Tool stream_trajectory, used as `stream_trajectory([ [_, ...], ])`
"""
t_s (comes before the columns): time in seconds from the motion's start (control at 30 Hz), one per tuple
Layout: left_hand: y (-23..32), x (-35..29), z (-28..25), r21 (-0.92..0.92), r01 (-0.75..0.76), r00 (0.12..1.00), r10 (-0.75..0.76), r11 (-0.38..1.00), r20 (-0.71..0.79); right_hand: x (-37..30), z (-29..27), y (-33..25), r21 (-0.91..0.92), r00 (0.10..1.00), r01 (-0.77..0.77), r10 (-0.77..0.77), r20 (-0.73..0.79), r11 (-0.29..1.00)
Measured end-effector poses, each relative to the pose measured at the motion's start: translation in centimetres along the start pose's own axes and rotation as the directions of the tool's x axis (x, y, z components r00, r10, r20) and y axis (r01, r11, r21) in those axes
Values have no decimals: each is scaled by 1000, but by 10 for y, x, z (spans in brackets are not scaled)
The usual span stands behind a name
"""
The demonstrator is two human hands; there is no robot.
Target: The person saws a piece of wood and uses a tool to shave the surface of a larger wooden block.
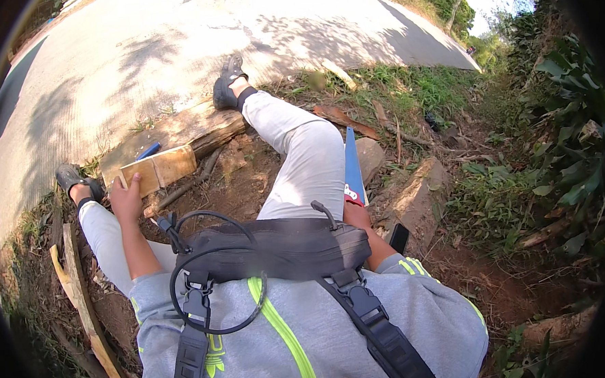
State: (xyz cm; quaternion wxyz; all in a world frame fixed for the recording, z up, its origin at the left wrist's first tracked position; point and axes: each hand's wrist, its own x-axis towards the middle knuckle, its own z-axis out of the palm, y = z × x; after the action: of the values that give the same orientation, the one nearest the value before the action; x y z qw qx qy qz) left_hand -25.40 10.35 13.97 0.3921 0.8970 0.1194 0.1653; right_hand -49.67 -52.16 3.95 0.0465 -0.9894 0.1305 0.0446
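Note:
My left hand [126, 198] grips the near left end of a short, pale wooden board [173, 166], thumb on its upper face. A dark line crosses the board. It rests against a thicker, weathered plank [200, 123] on the ground between my feet. A small blue tool or pen [148, 150] lies on that plank, just beyond the board; its kind is unclear. Beside my right thigh, my right hand [356, 215] is closed round the red handle of a handsaw [352, 166]. Its blue blade points away from me, apart from the board. Part of the handle is hidden.
A dark phone [399, 238] lies by my right forearm. Rocks [418, 193] and a reddish wood strip [345, 122] lie to the right, with leafy plants [574, 154] beyond. Long wood offcuts [83, 303] are at left. Past my feet runs a concrete road [171, 38].

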Motion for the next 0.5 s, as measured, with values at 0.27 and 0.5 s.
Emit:
stream_trajectory([
  [0.27,30,-64,-42,430,-218,943,75,876,325,39,-45,2,40,976,-166,170,-138,985],
  [0.5,22,-61,-38,390,-131,957,13,911,291,58,-29,25,3,996,-14,14,87,1000],
])
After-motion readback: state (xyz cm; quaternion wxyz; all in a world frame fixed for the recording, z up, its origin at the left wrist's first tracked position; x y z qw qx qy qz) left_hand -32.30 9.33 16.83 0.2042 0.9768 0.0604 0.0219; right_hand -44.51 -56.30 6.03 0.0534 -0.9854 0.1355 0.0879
